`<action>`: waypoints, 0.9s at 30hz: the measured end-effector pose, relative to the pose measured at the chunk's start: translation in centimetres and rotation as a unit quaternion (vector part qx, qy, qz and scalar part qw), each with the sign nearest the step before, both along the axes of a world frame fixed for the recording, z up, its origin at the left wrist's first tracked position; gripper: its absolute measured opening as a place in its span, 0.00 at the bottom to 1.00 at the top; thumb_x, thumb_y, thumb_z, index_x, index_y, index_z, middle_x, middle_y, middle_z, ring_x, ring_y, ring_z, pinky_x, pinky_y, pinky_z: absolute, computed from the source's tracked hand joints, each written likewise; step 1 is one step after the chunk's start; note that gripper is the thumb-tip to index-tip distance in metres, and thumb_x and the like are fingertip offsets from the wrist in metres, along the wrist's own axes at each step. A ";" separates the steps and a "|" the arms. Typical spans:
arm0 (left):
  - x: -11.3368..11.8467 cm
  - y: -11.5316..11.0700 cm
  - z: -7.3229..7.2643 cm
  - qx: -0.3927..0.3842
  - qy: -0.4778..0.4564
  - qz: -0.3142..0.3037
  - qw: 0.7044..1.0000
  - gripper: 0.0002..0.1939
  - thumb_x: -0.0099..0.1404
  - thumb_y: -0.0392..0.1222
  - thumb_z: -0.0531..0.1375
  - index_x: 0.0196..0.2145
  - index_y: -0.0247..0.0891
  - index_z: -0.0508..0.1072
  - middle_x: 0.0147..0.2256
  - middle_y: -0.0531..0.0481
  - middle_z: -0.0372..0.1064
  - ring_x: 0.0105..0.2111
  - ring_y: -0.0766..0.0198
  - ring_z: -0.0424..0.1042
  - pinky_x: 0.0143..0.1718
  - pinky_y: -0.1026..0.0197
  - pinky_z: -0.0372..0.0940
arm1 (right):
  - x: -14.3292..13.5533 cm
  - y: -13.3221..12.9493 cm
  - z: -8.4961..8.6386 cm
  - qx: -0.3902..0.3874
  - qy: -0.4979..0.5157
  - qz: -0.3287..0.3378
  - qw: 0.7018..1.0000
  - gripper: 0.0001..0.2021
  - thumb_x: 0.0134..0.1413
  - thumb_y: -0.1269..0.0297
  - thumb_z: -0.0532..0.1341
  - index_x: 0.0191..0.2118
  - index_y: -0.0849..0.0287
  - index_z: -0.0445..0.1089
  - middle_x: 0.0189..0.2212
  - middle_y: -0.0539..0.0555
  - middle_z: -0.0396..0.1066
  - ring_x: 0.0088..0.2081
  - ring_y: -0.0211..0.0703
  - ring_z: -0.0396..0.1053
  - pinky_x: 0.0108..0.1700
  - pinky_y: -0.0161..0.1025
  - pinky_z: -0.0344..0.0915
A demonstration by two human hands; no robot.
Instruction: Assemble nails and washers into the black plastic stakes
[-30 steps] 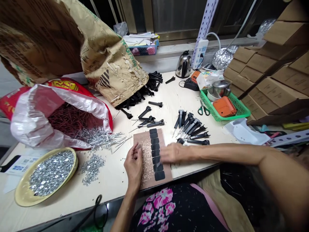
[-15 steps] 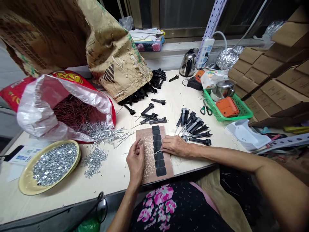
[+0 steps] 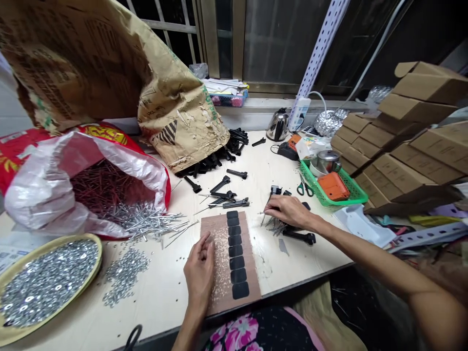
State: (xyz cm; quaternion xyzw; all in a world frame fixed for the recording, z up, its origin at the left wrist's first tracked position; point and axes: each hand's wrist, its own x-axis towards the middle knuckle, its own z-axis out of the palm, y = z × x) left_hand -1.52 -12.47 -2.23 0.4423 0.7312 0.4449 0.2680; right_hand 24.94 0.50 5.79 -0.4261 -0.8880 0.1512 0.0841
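My left hand (image 3: 199, 267) rests at the left edge of a brown board (image 3: 252, 273), its fingers curled in. Whatever they may hold is hidden. Down the board runs a column of black rounded pads (image 3: 237, 263), with pale specks to their left. Off the board's right side, my right hand (image 3: 287, 211) is closed in a pinch over a cluster of black plastic clips (image 3: 300, 237) with thin metal pins. A thin silver tip shows by its fingertips, but I cannot tell what is pinched. The hand covers much of the cluster.
Left are a yellow bowl (image 3: 98, 261) of silver washers, loose washers (image 3: 126, 275) and a red-and-white sack (image 3: 32, 185) spilling metal pins (image 3: 157, 222). Behind, black clips spill from a paper sack (image 3: 190, 141). Scissors (image 3: 304, 187), a green basket (image 3: 353, 199) and cardboard boxes (image 3: 395, 180) stand right.
My right hand has left the pads and moved right, onto the clip cluster. My left hand stays by the board's left edge. The view has shifted, so the table sits lower.
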 end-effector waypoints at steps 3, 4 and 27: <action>0.0 0.1 0.1 0.001 -0.002 -0.006 1.000 0.24 0.60 0.54 0.56 0.51 0.40 0.70 0.40 0.45 0.73 0.36 0.59 0.71 0.41 0.56 0.66 | -1.4 0.2 -0.4 -0.023 0.051 0.009 0.998 0.08 0.60 0.63 0.56 0.34 0.56 0.72 0.33 0.49 0.71 0.35 0.35 0.67 0.31 0.31 0.53; 0.1 0.1 0.1 0.001 -0.002 -0.006 1.000 0.24 0.60 0.54 0.56 0.51 0.40 0.70 0.40 0.46 0.73 0.36 0.59 0.71 0.41 0.57 0.66 | -1.6 0.2 -0.5 -0.027 0.065 0.012 0.997 0.08 0.59 0.63 0.57 0.34 0.57 0.72 0.33 0.49 0.71 0.34 0.35 0.67 0.31 0.31 0.54; 0.4 0.1 0.2 0.010 -0.015 -0.012 1.000 0.22 0.61 0.52 0.56 0.50 0.39 0.71 0.43 0.43 0.72 0.38 0.59 0.71 0.39 0.58 0.67 | 1.7 1.6 0.4 0.171 -0.106 -0.110 0.973 0.08 0.58 0.60 0.58 0.35 0.56 0.73 0.32 0.54 0.72 0.37 0.45 0.64 0.35 0.39 0.53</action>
